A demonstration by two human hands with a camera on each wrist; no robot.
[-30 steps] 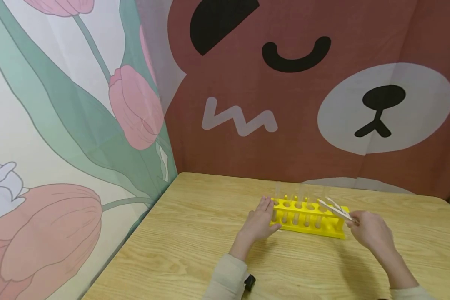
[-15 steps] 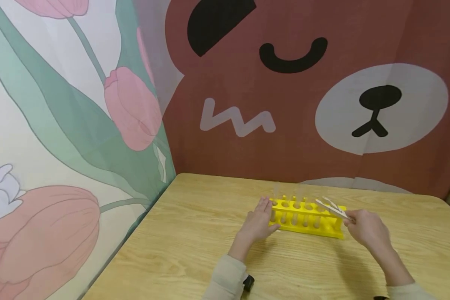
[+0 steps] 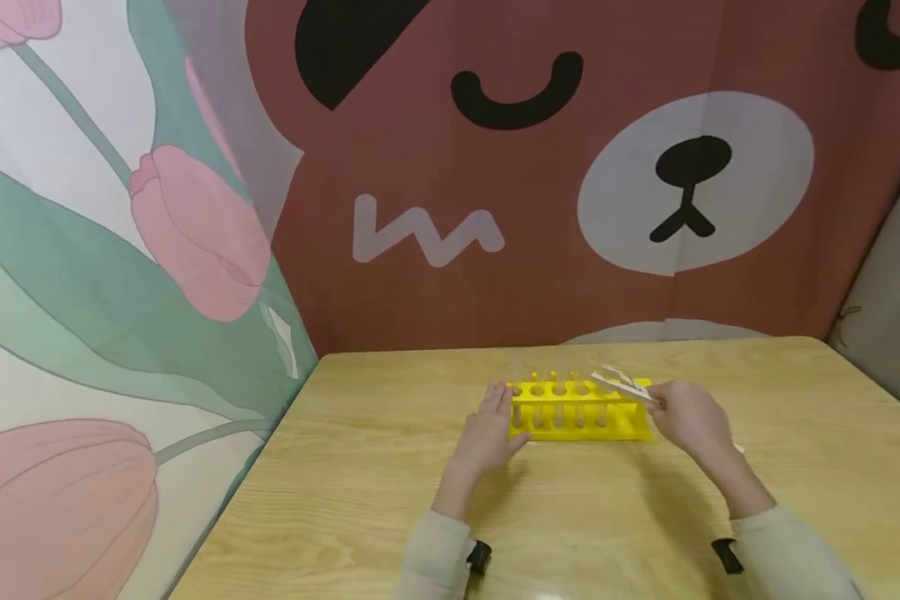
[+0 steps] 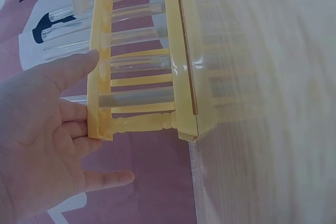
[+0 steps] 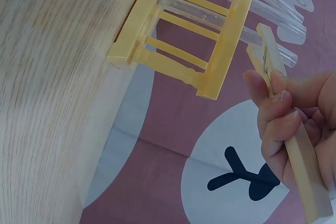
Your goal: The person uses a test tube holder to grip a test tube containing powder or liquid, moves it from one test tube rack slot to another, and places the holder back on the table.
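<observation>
A yellow test tube rack stands on the table with several clear test tubes upright in it. My left hand holds the rack's left end, thumb against the front edge of the upper shelf and fingers at the end. In my right hand is a wooden test tube clamp, gripped along its handle. Its jaws are at the upper part of the rightmost tube, above the shelf. Whether they enclose the glass I cannot tell.
The wood-grain table ends at a curtain with a printed bear. A tulip-print cloth hangs to the left. Black straps or bands show at both wrists.
The head view has swung to the right, so the rack and both hands appear farther left. Both hands keep their hold, with the clamp still by the rightmost tube.
</observation>
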